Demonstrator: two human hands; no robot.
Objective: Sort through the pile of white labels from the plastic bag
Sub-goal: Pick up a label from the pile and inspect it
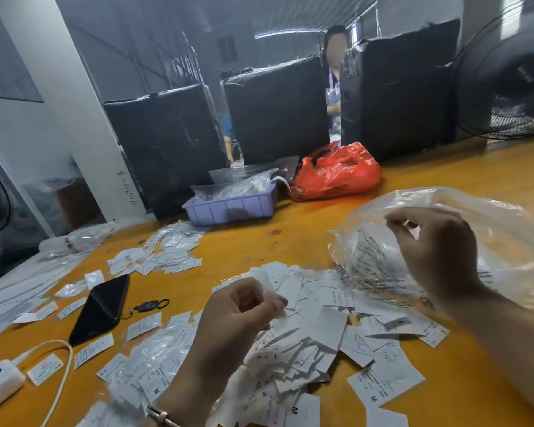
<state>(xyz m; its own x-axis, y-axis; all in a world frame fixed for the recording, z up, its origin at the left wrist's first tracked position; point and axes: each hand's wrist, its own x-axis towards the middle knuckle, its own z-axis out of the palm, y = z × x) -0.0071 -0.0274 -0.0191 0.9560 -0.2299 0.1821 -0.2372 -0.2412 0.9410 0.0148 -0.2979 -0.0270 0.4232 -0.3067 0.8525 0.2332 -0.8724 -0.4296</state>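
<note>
A heap of white labels (315,337) lies on the orange table (259,241) in front of me, several printed with size letters. My right hand (435,251) pinches the rim of a clear plastic bag (487,229), held up at the right with labels still inside. My left hand (238,315) hovers over the heap with fingers curled, pinching a blurred white label between thumb and fingers. More labels (164,257) lie scattered to the left.
A black phone (102,306) and a key fob (148,306) lie left of the heap. A white charger with its cable (0,380) sits at the near left. Behind stand a purple tray (232,204), a red bag (336,174), black boxes and a fan (512,78).
</note>
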